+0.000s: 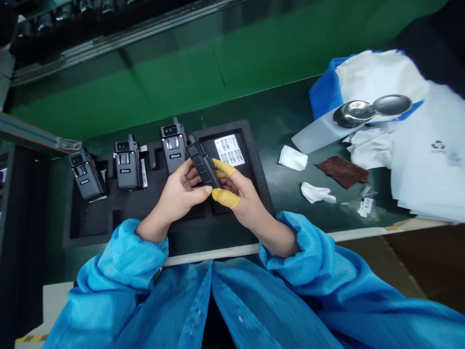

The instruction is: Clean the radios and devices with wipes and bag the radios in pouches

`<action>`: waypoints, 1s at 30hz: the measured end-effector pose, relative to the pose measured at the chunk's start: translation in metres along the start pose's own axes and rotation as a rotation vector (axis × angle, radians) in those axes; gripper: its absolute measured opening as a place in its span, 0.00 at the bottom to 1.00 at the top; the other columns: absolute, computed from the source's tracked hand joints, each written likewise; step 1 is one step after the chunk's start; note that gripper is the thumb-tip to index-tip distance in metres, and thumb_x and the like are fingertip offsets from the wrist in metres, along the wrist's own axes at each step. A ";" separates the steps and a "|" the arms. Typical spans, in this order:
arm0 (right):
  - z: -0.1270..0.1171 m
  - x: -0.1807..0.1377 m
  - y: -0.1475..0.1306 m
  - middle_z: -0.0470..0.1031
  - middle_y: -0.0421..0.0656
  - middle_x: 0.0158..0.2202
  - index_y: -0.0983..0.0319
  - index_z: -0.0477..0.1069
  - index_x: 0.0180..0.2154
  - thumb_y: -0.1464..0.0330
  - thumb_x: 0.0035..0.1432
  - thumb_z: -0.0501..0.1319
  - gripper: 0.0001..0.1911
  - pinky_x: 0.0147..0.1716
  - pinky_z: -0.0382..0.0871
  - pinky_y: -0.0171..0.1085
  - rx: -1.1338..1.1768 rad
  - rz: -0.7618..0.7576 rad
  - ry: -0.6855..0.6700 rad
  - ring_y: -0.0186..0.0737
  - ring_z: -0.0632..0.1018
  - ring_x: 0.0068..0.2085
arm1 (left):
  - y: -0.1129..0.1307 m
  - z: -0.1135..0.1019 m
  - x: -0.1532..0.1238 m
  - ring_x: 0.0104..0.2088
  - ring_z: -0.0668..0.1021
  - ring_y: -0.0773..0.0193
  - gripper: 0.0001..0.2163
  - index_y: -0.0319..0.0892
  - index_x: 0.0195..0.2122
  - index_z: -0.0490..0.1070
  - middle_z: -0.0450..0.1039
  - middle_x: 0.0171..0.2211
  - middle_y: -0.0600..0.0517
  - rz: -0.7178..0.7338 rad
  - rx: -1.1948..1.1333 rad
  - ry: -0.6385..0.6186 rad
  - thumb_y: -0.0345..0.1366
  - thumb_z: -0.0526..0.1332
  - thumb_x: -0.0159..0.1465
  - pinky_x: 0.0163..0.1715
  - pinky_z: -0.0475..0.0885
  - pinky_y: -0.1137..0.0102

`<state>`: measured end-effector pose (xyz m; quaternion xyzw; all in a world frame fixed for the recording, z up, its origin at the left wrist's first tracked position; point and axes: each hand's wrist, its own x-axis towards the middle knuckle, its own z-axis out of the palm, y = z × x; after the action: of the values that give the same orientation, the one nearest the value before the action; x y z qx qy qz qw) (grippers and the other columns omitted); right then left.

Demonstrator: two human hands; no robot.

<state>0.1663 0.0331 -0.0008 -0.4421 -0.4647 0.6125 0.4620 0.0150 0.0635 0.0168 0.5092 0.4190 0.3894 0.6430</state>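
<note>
1) Black handheld device (202,164), one, held tilted between both hands above the black tray, ribbed side partly showing
2) Left hand (179,194), bare, its fingers grasping the device from the left, thumb near the lower end
3) Right hand (244,191), yellow covers (225,198) on thumb and one finger, its fingers grasping the same device from the right
4) Black tray (136,207), compartmented, lying on the dark green bench (281,191)
5) Devices marked "Riton", three, in the tray: one at the far left (87,177), leaning; one next to it (127,167); one just beside the held device (172,148)
6) White label sheet (229,150), printed with barcodes, in the right compartment of the tray
7) White folded cloth (293,158), brown cloth (342,172) and small white crumpled piece (315,192), apart from one another, right of the tray
8) Pale bottle (315,136), metal top, lid open, tilted in view, in front of a blue bin (324,93) holding white cloths (378,75)
9) White sheets (428,165), stacked at the bench's right end
</note>
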 end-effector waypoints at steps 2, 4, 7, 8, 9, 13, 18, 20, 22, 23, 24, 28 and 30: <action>0.000 0.000 0.000 0.73 0.46 0.50 0.59 0.61 0.57 0.55 0.46 0.65 0.37 0.47 0.71 0.45 0.003 0.000 0.005 0.43 0.75 0.45 | 0.000 0.000 -0.001 0.44 0.78 0.58 0.24 0.40 0.45 0.68 0.75 0.45 0.46 -0.001 0.005 0.000 0.37 0.71 0.48 0.40 0.75 0.68; 0.001 -0.001 0.000 0.73 0.45 0.50 0.58 0.62 0.57 0.54 0.46 0.66 0.37 0.47 0.71 0.45 -0.001 -0.013 0.012 0.43 0.75 0.45 | -0.001 0.000 -0.001 0.44 0.78 0.58 0.24 0.41 0.46 0.68 0.75 0.45 0.46 0.002 0.009 -0.002 0.37 0.71 0.48 0.40 0.75 0.68; 0.001 -0.002 0.000 0.73 0.46 0.49 0.59 0.62 0.57 0.54 0.46 0.66 0.37 0.47 0.71 0.46 -0.017 -0.029 0.022 0.44 0.75 0.45 | -0.001 0.001 -0.002 0.43 0.78 0.58 0.25 0.41 0.47 0.67 0.75 0.46 0.46 0.005 0.009 0.001 0.37 0.71 0.48 0.40 0.75 0.67; 0.001 -0.002 -0.001 0.73 0.47 0.49 0.59 0.62 0.57 0.54 0.46 0.66 0.37 0.47 0.71 0.46 -0.022 -0.027 0.024 0.44 0.75 0.45 | -0.001 0.001 -0.002 0.44 0.78 0.58 0.25 0.41 0.47 0.67 0.75 0.46 0.46 0.005 0.007 0.003 0.37 0.71 0.48 0.40 0.75 0.67; 0.002 -0.002 -0.001 0.73 0.47 0.49 0.59 0.62 0.57 0.54 0.46 0.66 0.37 0.47 0.71 0.46 -0.026 -0.025 0.028 0.45 0.75 0.45 | -0.001 0.001 -0.002 0.44 0.78 0.58 0.25 0.41 0.47 0.67 0.75 0.46 0.46 0.003 0.006 0.004 0.37 0.71 0.48 0.40 0.75 0.67; 0.003 -0.003 -0.002 0.73 0.49 0.49 0.61 0.61 0.57 0.55 0.45 0.66 0.39 0.48 0.70 0.47 -0.032 -0.018 0.044 0.45 0.75 0.45 | -0.001 0.001 -0.002 0.45 0.78 0.56 0.23 0.42 0.45 0.68 0.75 0.45 0.47 0.007 0.000 -0.008 0.39 0.71 0.48 0.42 0.75 0.65; 0.003 -0.004 -0.001 0.71 0.49 0.52 0.60 0.61 0.57 0.54 0.44 0.67 0.39 0.49 0.70 0.46 -0.046 -0.028 0.047 0.45 0.75 0.47 | 0.001 0.002 -0.002 0.47 0.78 0.55 0.20 0.41 0.41 0.69 0.77 0.43 0.48 0.033 -0.024 -0.011 0.38 0.72 0.49 0.45 0.75 0.65; 0.003 -0.003 0.000 0.72 0.47 0.52 0.58 0.61 0.56 0.54 0.44 0.67 0.38 0.49 0.71 0.47 -0.040 -0.020 0.040 0.45 0.75 0.47 | 0.001 0.003 -0.002 0.47 0.78 0.55 0.19 0.41 0.41 0.69 0.77 0.44 0.48 0.036 -0.016 -0.011 0.39 0.71 0.50 0.45 0.75 0.65; 0.002 -0.003 0.000 0.72 0.48 0.51 0.58 0.61 0.57 0.54 0.44 0.67 0.39 0.50 0.71 0.47 -0.022 -0.013 0.031 0.45 0.75 0.47 | 0.001 0.004 -0.003 0.47 0.78 0.55 0.19 0.41 0.41 0.69 0.77 0.44 0.48 0.039 -0.006 -0.007 0.39 0.71 0.50 0.44 0.75 0.65; 0.002 -0.003 0.001 0.72 0.48 0.51 0.59 0.61 0.57 0.54 0.44 0.67 0.39 0.50 0.71 0.47 -0.013 -0.011 0.026 0.45 0.76 0.48 | 0.001 0.005 -0.003 0.47 0.78 0.55 0.19 0.41 0.42 0.69 0.77 0.44 0.48 0.041 -0.004 -0.003 0.39 0.71 0.50 0.44 0.76 0.65; 0.002 -0.003 0.001 0.72 0.49 0.52 0.59 0.61 0.57 0.54 0.44 0.68 0.40 0.50 0.71 0.47 -0.005 -0.009 0.019 0.45 0.75 0.48 | 0.000 0.005 -0.003 0.47 0.78 0.55 0.19 0.42 0.42 0.69 0.77 0.44 0.48 0.042 -0.001 0.002 0.40 0.70 0.51 0.43 0.76 0.65; 0.001 -0.002 0.002 0.71 0.48 0.53 0.58 0.61 0.57 0.55 0.45 0.67 0.39 0.52 0.70 0.47 -0.007 -0.009 -0.017 0.46 0.75 0.50 | -0.001 0.006 -0.004 0.46 0.78 0.55 0.22 0.42 0.44 0.69 0.77 0.44 0.47 0.038 0.008 0.025 0.40 0.70 0.50 0.41 0.76 0.65; -0.001 -0.002 0.002 0.70 0.48 0.53 0.58 0.60 0.58 0.54 0.46 0.67 0.39 0.52 0.69 0.48 -0.015 -0.017 -0.039 0.46 0.74 0.50 | -0.001 0.005 -0.004 0.46 0.78 0.55 0.23 0.42 0.45 0.69 0.76 0.44 0.47 0.041 0.008 0.031 0.41 0.70 0.50 0.42 0.76 0.65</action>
<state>0.1671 0.0312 -0.0026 -0.4296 -0.4819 0.6136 0.4547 0.0188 0.0581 0.0169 0.5143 0.4200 0.4087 0.6261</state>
